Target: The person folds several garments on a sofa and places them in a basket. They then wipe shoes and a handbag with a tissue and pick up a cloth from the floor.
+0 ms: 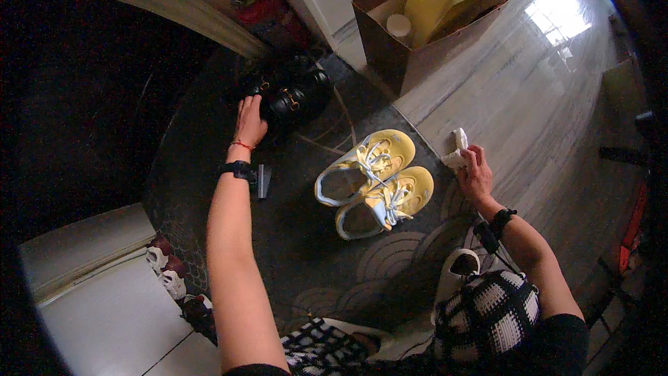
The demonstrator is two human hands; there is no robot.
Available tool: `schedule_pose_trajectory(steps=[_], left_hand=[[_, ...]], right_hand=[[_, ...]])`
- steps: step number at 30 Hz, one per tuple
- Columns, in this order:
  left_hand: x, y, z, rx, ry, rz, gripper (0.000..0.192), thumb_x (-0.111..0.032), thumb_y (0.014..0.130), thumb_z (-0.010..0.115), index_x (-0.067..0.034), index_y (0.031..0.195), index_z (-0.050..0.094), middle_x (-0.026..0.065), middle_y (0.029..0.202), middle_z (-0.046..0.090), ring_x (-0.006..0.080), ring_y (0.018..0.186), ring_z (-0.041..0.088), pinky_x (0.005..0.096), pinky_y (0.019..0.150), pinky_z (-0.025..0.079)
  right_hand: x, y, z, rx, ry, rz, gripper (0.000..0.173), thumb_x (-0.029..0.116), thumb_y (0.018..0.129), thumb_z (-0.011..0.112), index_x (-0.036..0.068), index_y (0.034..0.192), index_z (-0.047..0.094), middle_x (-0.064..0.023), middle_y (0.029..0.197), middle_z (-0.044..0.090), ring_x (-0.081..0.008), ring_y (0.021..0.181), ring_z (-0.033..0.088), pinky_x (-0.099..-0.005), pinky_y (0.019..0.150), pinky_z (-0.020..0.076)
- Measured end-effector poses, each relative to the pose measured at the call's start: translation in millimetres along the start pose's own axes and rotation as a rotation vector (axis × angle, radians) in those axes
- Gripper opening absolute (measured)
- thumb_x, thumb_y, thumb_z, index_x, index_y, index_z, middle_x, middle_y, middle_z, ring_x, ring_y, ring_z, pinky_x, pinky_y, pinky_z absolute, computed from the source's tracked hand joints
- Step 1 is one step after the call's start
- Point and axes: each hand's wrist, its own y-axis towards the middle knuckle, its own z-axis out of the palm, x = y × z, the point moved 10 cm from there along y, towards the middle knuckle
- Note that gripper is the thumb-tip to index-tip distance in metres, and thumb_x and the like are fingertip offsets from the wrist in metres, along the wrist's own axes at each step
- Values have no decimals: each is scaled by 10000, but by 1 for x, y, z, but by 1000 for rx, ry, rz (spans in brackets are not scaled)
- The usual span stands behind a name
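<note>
My left hand (pixel 251 120) reaches to a pair of black loafers (pixel 286 102) with gold-coloured metal bits. Its fingers lie at the near shoe; whether they grip it cannot be told. In my right hand (pixel 475 169) is a crumpled white cloth or tissue (pixel 459 146), pinched between the fingers beside the mat's edge. Between my hands, a pair of yellow sneakers (pixel 383 180) with pale blue laces and lining stands side by side on the dark mat (pixel 334 266). Partly behind my left wrist lies a small grey object (pixel 264 181) of unclear kind.
An open cardboard box (pixel 449 36) holding yellow paper or cloth and a white round item stands at the top on the grey floor (pixel 469 99). More shoes (pixel 172 277) line the white cabinet (pixel 115 308) at lower left. A red object (pixel 632 230) lies far right.
</note>
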Motion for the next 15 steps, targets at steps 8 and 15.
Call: schedule_pose_trajectory(steps=[8, 15], left_hand=[[7, 19, 3, -150, 11, -295, 608, -47, 757, 676, -3, 1310, 425, 199, 1296, 460, 418, 1212, 417, 502, 1027, 371], [-3, 2, 4, -383, -124, -259, 115, -104, 869, 597, 6, 885, 624, 195, 966, 613, 393, 966, 557, 477, 814, 463]], right_hand=[[0, -4, -1, 20, -41, 26, 414, 64, 789, 629, 152, 1168, 489, -90, 1219, 471, -385, 921, 588, -461, 709, 505], [0, -4, -1, 4, -30, -10, 410, 79, 798, 635, 139, 1175, 486, -96, 1217, 475, -386, 920, 588, -456, 721, 504]])
